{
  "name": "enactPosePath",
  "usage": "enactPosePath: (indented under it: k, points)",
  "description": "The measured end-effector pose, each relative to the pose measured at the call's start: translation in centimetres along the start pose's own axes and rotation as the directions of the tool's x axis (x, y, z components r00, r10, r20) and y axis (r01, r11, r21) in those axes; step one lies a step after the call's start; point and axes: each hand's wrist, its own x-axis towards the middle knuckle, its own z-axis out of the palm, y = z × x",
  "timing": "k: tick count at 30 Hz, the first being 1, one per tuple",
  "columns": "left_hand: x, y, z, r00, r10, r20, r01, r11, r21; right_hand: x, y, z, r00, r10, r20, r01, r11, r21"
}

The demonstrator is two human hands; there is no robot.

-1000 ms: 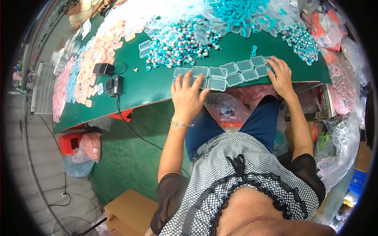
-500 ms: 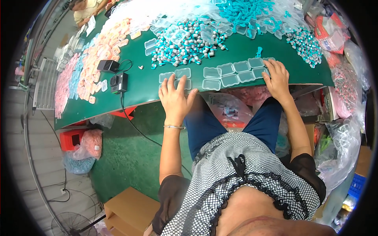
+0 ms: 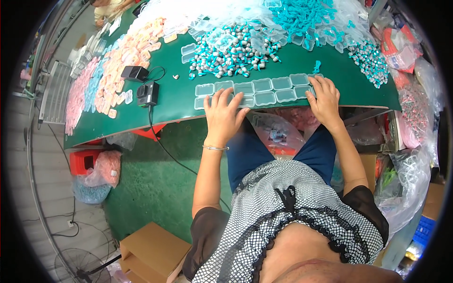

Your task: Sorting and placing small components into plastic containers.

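Clear plastic box trays [image 3: 263, 85] lie side by side in two rows along the near edge of the green table [image 3: 179, 111]. Over the left part of the rows lies my left hand [image 3: 222, 113], its fingers spread on the boxes. My right hand [image 3: 325, 101] rests at the right end of the rows, fingers stretched out and touching the last boxes. Neither hand holds anything. Some boxes are partly hidden under my fingers. A small teal cord piece [image 3: 317, 66] lies just beyond the right end.
Behind the rows is a heap of grey-white and teal beads [image 3: 231, 52], with teal cords [image 3: 302, 19] farther back. More small teal-white pieces [image 3: 370, 63] lie at right. Peach plastic pieces [image 3: 125, 63] and a black cabled device [image 3: 147, 93] are at left. Another person [image 3: 111, 9] sits far left.
My left hand has moved right, bringing the left group of boxes up against the others, so the gap is closed. My right hand has shifted slightly left and nearer.
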Motion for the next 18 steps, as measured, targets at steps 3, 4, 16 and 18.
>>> enactPosePath:
  k: [3,4,16,18]
  points:
    - [0.1,-0.3,-0.2,1.0,-0.018,0.002,0.018,1.0,0.002,0.3,-0.3,-0.2,1.0,-0.015,0.012,0.015,1.0,0.021]
    - [0.1,-0.4,-0.3,1.0,-0.021,0.0,0.021,1.0,-0.001,0.3,-0.3,-0.3,1.0,-0.015,0.012,0.014,1.0,0.021]
    - [8.6,-4.1,-0.7,0.951,-0.107,-0.29,0.068,0.988,-0.139,12.9,-5.0,3.5,0.932,-0.348,-0.102,0.362,0.908,0.21]
    - [11.2,-5.4,0.1,0.953,-0.111,-0.283,0.091,0.992,-0.082,14.7,-5.4,5.0,0.899,-0.418,-0.132,0.434,0.89,0.141]
